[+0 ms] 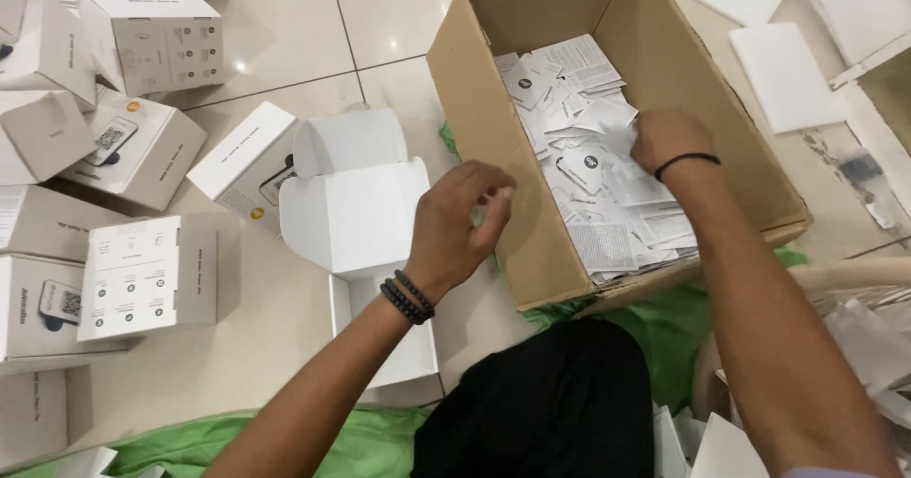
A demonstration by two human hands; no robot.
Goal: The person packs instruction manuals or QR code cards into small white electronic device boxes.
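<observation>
My right hand (664, 138) reaches into a brown cardboard carton (531, 250) and pinches one of the several white printed leaflets (607, 222) piled inside. A dark band sits on that wrist. My left hand (460, 222) hovers just outside the carton's near wall, fingers curled together with nothing visible in them, beaded bracelets on the wrist. Right below and left of it lies an open white box (351, 203) with its lid flap up.
Several closed white product boxes (147, 279) crowd the tiled floor at the left. White flat sheets (786, 74) lie at the upper right. Green cloth (370, 440) spreads under my dark-clothed knee (560, 402). Loose white pieces lie at the bottom right.
</observation>
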